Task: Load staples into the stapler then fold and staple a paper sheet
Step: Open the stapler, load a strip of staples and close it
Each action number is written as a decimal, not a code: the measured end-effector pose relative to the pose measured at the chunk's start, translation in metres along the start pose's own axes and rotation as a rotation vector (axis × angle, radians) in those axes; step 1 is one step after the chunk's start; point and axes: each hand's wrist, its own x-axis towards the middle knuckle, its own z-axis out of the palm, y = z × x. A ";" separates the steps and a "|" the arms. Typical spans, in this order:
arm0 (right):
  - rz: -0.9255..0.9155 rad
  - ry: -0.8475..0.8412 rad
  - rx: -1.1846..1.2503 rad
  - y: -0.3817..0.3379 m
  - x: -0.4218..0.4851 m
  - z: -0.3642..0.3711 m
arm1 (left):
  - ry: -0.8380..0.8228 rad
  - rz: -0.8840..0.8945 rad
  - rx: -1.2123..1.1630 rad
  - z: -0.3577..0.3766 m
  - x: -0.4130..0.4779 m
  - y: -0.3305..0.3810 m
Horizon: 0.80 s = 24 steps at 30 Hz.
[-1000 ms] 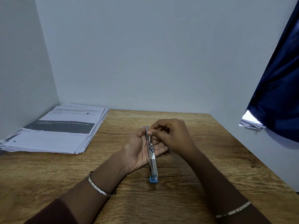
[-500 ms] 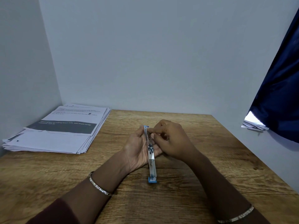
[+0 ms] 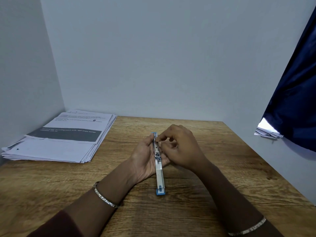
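Nearest the camera, I logged the stapler [image 3: 158, 161] opened out flat, its blue end down on the table [image 3: 222, 168]. Left hand [image 3: 145, 156] cradled the stapler's far half from the left, fingers underneath. Right hand [image 3: 183, 147], just right of the stapler, pinched curled fingertips at its magazine; whether staples sat between them, I could not tell. Paper stack [image 3: 65, 139] lay well left of the stapler, farther back.

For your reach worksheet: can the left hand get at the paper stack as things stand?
Likely not yet: the left hand holds the stapler. Nothing visible lies between it and the stack.
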 end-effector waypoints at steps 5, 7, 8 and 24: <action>-0.032 -0.003 -0.010 0.000 0.001 0.002 | 0.024 0.024 -0.022 -0.002 0.002 -0.002; -0.038 -0.043 -0.060 -0.001 0.000 0.002 | 0.066 0.036 -0.021 -0.004 0.003 0.001; -0.049 -0.055 -0.095 -0.002 0.000 0.001 | 0.085 0.042 -0.016 -0.006 0.003 0.002; -0.089 -0.260 0.014 -0.005 -0.004 -0.017 | 0.121 0.164 -0.020 -0.009 -0.001 0.020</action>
